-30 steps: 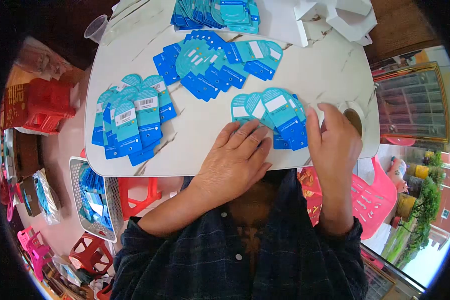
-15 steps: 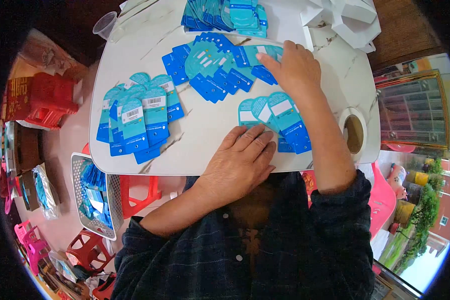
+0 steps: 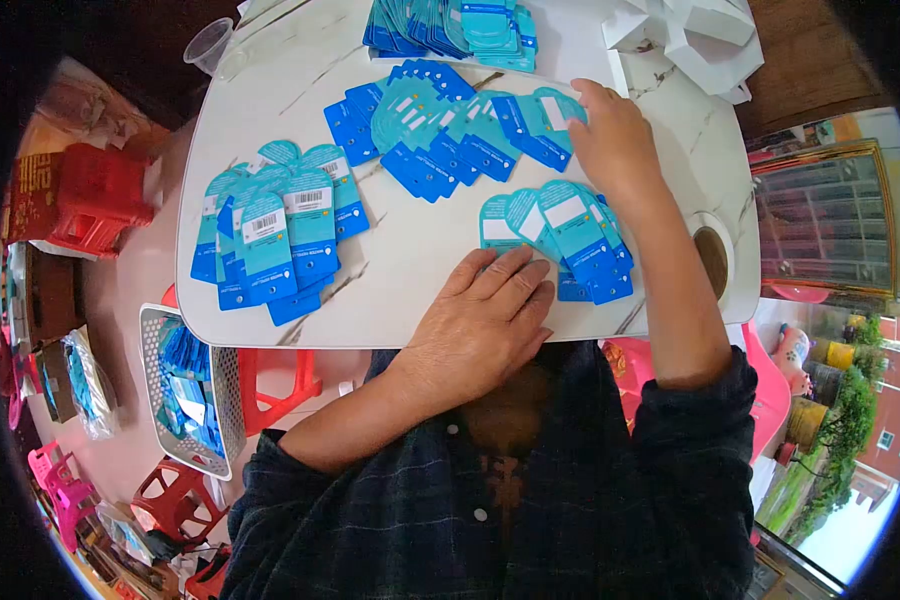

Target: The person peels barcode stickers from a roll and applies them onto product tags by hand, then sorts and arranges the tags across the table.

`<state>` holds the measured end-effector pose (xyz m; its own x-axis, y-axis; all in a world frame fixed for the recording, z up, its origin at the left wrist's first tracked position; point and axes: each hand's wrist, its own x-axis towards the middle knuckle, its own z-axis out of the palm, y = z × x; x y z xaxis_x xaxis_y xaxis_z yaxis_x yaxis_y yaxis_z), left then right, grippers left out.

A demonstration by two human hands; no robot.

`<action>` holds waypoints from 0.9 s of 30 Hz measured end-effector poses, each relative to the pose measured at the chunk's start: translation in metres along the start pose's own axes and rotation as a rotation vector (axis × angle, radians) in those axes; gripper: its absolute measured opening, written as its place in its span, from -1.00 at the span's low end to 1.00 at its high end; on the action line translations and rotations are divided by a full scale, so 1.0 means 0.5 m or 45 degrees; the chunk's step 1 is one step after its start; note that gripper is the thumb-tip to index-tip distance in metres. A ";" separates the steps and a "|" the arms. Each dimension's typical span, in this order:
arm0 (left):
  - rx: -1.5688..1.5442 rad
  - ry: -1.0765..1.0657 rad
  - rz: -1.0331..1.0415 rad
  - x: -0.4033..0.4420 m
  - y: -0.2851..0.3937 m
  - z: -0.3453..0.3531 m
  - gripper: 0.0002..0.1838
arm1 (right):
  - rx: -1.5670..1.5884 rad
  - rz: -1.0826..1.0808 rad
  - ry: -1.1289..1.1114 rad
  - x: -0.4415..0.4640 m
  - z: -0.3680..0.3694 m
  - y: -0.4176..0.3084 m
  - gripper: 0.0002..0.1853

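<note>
My left hand [image 3: 482,312] lies palm down near the table's front edge, fingers stretched out. Its fingertips rest at the lower edge of a small fanned group of teal and blue cards [image 3: 570,225] with white labels. My right hand [image 3: 615,140] is open beside the right end of a long overlapping row of similar cards [image 3: 440,125]. Its thumb and fingers are close to the end card [image 3: 553,112]; whether they touch it is hard to tell. Further left lies another overlapping pile of cards [image 3: 275,230] with barcode labels.
A thick stack of cards [image 3: 450,28] stands at the back of the marble-patterned table [image 3: 400,290]. White folded boxes [image 3: 695,40], a paper roll [image 3: 712,265] and a clear plastic cup [image 3: 208,46] are around the edges. Below left is a white basket [image 3: 232,410] holding cards, near red stools [image 3: 180,498].
My right hand has drawn back slightly to the right, off the row's end cards, which now show more fully and lie spread out. My left hand stays in place.
</note>
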<state>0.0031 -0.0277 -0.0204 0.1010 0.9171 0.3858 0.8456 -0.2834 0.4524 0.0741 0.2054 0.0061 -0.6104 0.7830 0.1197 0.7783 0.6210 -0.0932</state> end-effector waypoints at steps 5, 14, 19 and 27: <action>0.007 0.010 -0.011 0.000 0.001 0.003 -0.58 | 0.020 -0.669 0.050 0.008 -0.027 0.041 -0.51; -0.015 0.006 -0.001 0.000 -0.003 -0.001 -0.58 | -0.336 -1.046 -0.098 0.062 -0.030 0.064 -0.30; -0.029 -0.013 -0.011 0.001 -0.005 -0.002 -0.58 | -0.359 -0.978 -0.165 0.058 -0.054 0.043 -0.36; -0.015 -0.019 -0.008 0.001 -0.004 -0.001 -0.58 | -0.329 -0.731 -0.391 0.076 -0.071 0.047 -0.37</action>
<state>0.0013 -0.0270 -0.0208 0.1036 0.9230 0.3707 0.8400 -0.2807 0.4643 0.0742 0.2484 0.0436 -0.9197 0.3325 -0.2087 0.3074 0.9406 0.1439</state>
